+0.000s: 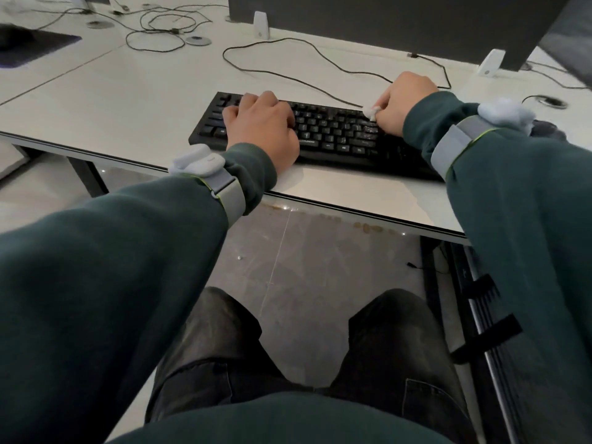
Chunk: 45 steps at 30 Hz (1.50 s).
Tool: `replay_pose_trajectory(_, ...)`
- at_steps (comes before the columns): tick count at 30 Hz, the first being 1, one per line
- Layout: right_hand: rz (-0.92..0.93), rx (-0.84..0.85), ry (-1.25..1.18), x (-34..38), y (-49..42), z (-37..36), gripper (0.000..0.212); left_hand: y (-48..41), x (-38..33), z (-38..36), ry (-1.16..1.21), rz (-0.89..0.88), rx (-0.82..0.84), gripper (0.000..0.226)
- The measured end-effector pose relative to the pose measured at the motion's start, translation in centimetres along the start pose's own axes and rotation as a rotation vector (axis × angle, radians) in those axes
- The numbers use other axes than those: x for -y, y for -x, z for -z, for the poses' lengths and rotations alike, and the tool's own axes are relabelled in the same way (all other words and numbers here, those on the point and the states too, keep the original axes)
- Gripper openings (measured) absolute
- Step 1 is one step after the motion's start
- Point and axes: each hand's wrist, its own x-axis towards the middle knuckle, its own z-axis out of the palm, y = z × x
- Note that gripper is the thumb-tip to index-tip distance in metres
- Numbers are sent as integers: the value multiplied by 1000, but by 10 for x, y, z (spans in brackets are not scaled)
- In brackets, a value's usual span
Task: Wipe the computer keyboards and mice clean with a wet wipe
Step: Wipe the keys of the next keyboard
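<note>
Pinching a wadded wet wipe point(371, 112), your right hand point(404, 105) fingers press it on the keyboard point(336, 133) beneath; left hand point(261, 129) fingers rest relaxed on keys.

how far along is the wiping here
Nothing looks clearly finished yet. In hand: the right hand pinches the wipe on the right-side keys of the keyboard while the left hand rests on its left side. Left: the mouse, half hidden behind the right wrist, untouched.
</note>
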Motion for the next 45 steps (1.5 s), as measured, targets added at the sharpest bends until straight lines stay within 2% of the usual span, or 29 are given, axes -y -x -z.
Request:
replay_pose_trajectory(9,-103,-45,44,-12,14,3,31,1,-47,-8,21,-80,35,35)
replay_pose_trajectory(15,40,-20,-22,-9,13,-6,26,1,-51,-19,-6,-126,6,38)
replay_pose_trajectory(19,104,-26,24,-9,11,-9,28,1,-50,-21,-2,-132,-4,39)
replay_pose_trajectory(23,291,-14,116,0,13,-13,25,2,-50,-22,-15,-141,1,42)
replay_pose_trajectory(26,335,12,150,4,14,-12,24,3,-48,-22,-7,-136,-6,43)
replay_pose_trajectory(31,235,4,221,-8,21,1,28,2,-48,-21,26,-128,-12,38)
replay_pose_trajectory(35,268,49,154,-1,25,-4,28,3,-49,-22,19,-135,-2,39)
replay_pose_trajectory(41,238,-27,163,-7,39,-2,37,3,-46,-22,42,-131,-5,41)
replay_pose_trajectory(45,225,-65,184,6,61,-23,33,1,-49,-22,42,-121,5,39)
